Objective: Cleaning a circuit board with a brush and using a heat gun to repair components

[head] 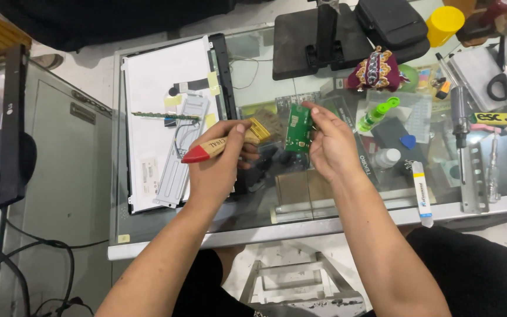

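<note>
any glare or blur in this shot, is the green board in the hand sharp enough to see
Head view: even, soft light with no hard shadows; the glass tabletop reflects faintly and shows clutter beneath it. The green circuit board in the right hand is fairly sharp, though its fine parts are too small to tell. The brush in the left hand is clear; the frame edges curve slightly.

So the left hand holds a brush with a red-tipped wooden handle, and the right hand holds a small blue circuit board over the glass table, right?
Not quite: the circuit board is green, not blue, as the head view shows. The rest holds: the left hand grips the brush with the red-tipped wooden handle, and the right hand holds the board over the glass table.
</note>
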